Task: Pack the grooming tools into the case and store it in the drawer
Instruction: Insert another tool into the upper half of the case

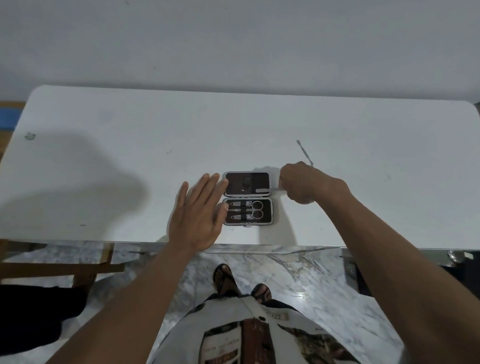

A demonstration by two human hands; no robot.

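A white table (122,132) against a pale wall (216,30) over marble floor (297,275). Left hand (198,216) fingers flat, released, beside the open case (248,201); right hand (304,184) pinches a thin metal tool (265,190).

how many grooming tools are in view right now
5: three strapped in the near half of the open case, one in the right hand over the lid, one loose on the table behind that hand. Others may be hidden.
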